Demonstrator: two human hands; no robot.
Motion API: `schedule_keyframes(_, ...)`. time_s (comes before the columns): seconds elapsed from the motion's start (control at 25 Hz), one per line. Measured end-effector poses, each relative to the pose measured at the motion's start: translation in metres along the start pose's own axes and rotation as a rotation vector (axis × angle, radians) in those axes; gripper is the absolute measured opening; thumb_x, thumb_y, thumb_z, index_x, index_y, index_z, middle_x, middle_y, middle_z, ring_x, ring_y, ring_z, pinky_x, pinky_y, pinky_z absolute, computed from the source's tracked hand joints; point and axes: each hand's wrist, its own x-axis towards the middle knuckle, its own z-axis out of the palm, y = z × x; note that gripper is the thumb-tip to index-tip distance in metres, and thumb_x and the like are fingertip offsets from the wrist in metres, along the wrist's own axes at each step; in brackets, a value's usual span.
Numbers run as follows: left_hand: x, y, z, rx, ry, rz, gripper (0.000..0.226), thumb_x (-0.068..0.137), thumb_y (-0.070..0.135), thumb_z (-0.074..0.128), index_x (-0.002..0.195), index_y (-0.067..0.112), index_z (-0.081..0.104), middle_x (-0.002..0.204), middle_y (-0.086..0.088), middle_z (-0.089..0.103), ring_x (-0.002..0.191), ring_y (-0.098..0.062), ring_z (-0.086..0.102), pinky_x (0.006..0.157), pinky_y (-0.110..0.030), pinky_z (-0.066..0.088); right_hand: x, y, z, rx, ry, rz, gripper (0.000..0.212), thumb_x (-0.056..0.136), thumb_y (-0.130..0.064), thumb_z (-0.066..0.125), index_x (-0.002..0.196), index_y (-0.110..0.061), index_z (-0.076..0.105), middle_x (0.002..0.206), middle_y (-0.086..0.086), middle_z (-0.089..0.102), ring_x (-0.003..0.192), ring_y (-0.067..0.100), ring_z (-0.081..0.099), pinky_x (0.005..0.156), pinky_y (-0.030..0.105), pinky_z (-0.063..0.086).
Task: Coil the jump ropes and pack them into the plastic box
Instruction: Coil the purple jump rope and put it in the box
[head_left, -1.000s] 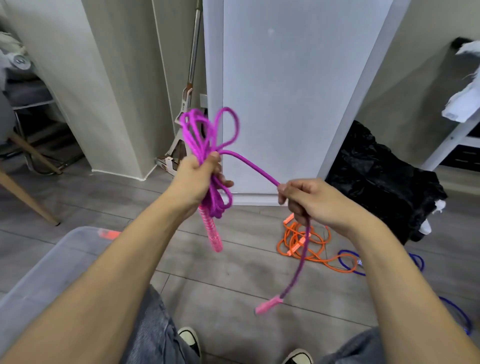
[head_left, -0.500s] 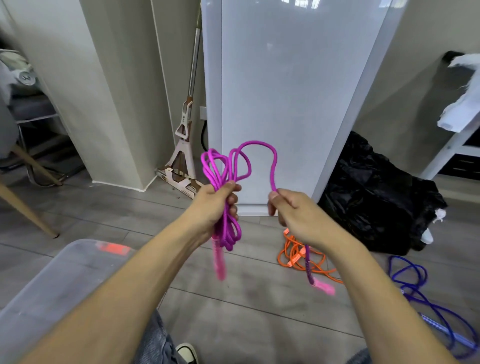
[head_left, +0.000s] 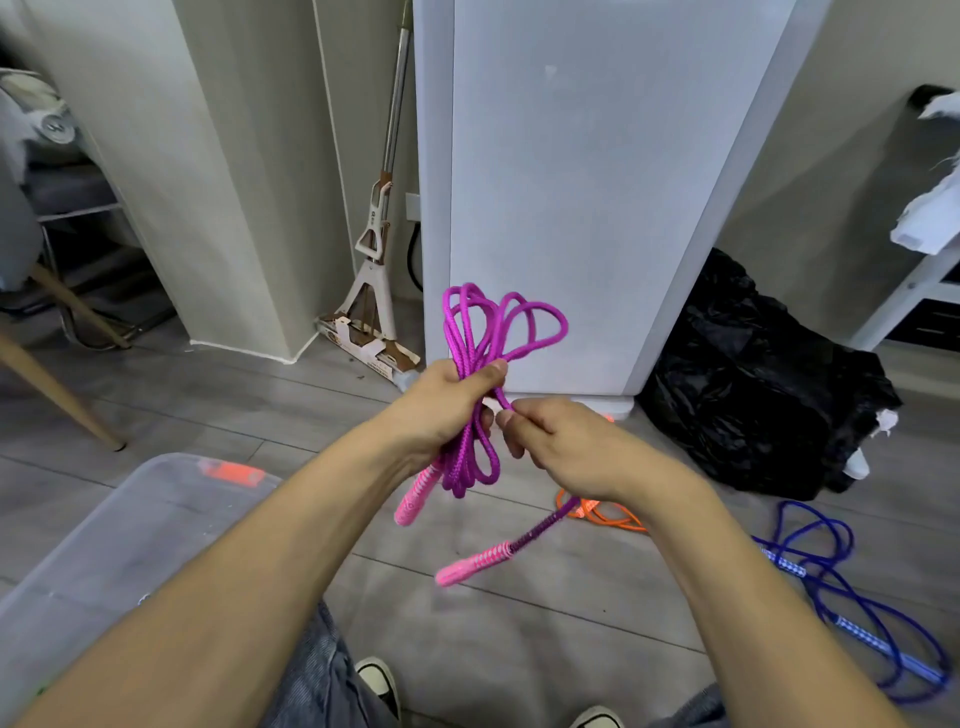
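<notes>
- The left hand (head_left: 441, 410) has its fingers clamped around the coiled purple jump rope (head_left: 480, 358).
- The right hand (head_left: 566, 441) pinches the rope's free end beside them.
- The plastic box (head_left: 104, 545) stands lower left of the fingers.

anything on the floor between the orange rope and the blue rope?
Head view: bare grey floor between the orange rope and the blue rope; only the right forearm crosses above that stretch and hides part of it.

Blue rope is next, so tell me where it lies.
Blue rope lies uncoiled on the floor at lower right, right of the orange rope.
</notes>
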Motion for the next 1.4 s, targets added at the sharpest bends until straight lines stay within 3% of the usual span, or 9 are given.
schedule_keyframes(0.12, 0.007, 0.008, -0.010, -0.243, 0.065, -0.038, 0.014, 0.100, 0.013, 0.054, 0.091, 0.005, 0.062, 0.071, -0.004, 0.071, 0.053, -0.014, 0.055, 0.054, -0.026, 0.048, 0.001, 0.006, -0.003, 0.241, -0.017, 0.039, 0.040, 0.106, -0.036, 0.040, 0.074, -0.018, 0.056, 0.051, -0.007, 0.041, 0.046, 0.013, 0.031, 0.049, 0.027, 0.030)
schedule_keyframes(0.28, 0.021, 0.017, -0.040, -0.514, 0.142, -0.039, 0.010, 0.098, 0.011, 0.050, 0.089, 0.012, 0.056, 0.062, 0.001, 0.059, 0.043, -0.010, 0.043, 0.051, -0.025, 0.039, -0.006, 0.014, -0.010, 0.311, -0.116, 0.087, 0.041, 0.107, -0.037, 0.039, 0.079, -0.014, 0.059, 0.045, -0.011, 0.035, 0.045, 0.013, 0.027, 0.047, 0.026, 0.025)
schedule_keyframes(0.6, 0.026, 0.020, -0.065, -0.547, 0.195, 0.013, 0.022, 0.102, 0.019, 0.049, 0.082, 0.013, 0.055, 0.061, 0.002, 0.056, 0.037, -0.008, 0.037, 0.040, -0.018, 0.033, -0.019, 0.018, -0.027, 0.393, -0.249, 0.149, 0.041, 0.106, -0.036, 0.043, 0.080, -0.012, 0.063, 0.052, -0.006, 0.029, 0.048, 0.014, 0.021, 0.041, 0.021, 0.026)
schedule_keyframes(0.8, 0.027, 0.003, -0.063, 0.189, 0.181, 0.046, 0.028, 0.103, 0.024, 0.047, 0.078, 0.012, 0.050, 0.063, -0.003, 0.051, 0.042, -0.011, 0.036, 0.047, -0.025, 0.031, -0.022, 0.028, -0.044, 0.383, 0.000, 0.091, 0.028, 0.100, -0.026, 0.057, 0.078, -0.012, 0.067, 0.051, -0.007, 0.035, 0.046, 0.011, 0.025, 0.044, 0.022, 0.022)
schedule_keyframes(0.92, 0.028, -0.002, -0.059, 0.376, 0.123, 0.051, 0.031, 0.103, 0.035, 0.046, 0.082, 0.012, 0.050, 0.056, 0.002, 0.044, 0.042, -0.014, 0.033, 0.046, -0.025, 0.030, -0.031, 0.037, -0.060, 0.143, 0.150, 0.051, 0.022, 0.095, -0.032, 0.064, 0.079, -0.019, 0.072, 0.054, 0.001, 0.052, 0.051, 0.010, 0.038, 0.049, 0.023, 0.033)
schedule_keyframes(1.04, 0.023, 0.004, -0.047, 0.567, 0.049, 0.078, 0.031, 0.097, 0.038, 0.047, 0.077, 0.015, 0.045, 0.059, -0.002, 0.044, 0.052, -0.021, 0.036, 0.052, -0.029, 0.033, -0.032, 0.035, -0.063, 0.120, 0.367, -0.013, 0.016, 0.093, -0.032, 0.068, 0.081, -0.023, 0.071, 0.064, 0.008, 0.060, 0.054, 0.009, 0.043, 0.054, 0.028, 0.039)
schedule_keyframes(1.2, 0.001, 0.004, -0.024, 0.894, -0.275, -0.008, 0.025, 0.092, 0.035, 0.044, 0.075, 0.016, 0.045, 0.070, -0.006, 0.052, 0.062, -0.024, 0.046, 0.062, -0.033, 0.040, -0.032, 0.024, -0.065, 0.084, 0.579, -0.123, 0.009, 0.090, -0.036, 0.071, 0.084, -0.029, 0.071, 0.069, 0.013, 0.061, 0.064, 0.027, 0.050, 0.061, 0.039, 0.042)
schedule_keyframes(1.32, -0.019, 0.014, -0.018, 1.108, -0.570, -0.134, 0.017, 0.095, 0.023, 0.045, 0.091, 0.008, 0.052, 0.082, -0.009, 0.055, 0.070, -0.022, 0.047, 0.067, -0.033, 0.041, -0.040, 0.020, -0.069, 0.050, 0.580, -0.169, 0.009, 0.082, -0.035, 0.080, 0.083, -0.028, 0.075, 0.063, 0.007, 0.056, 0.057, 0.020, 0.042, 0.057, 0.036, 0.038)
schedule_keyframes(1.4, -0.032, 0.023, -0.013, 1.279, -0.647, -0.111, 0.017, 0.097, 0.021, 0.045, 0.104, 0.009, 0.054, 0.088, -0.007, 0.056, 0.076, -0.021, 0.049, 0.071, -0.035, 0.042, -0.041, 0.015, -0.072, 0.050, 0.543, -0.202, 0.010, 0.078, -0.032, 0.084, 0.083, -0.026, 0.077, 0.069, 0.013, 0.061, 0.058, 0.023, 0.042, 0.058, 0.038, 0.037)
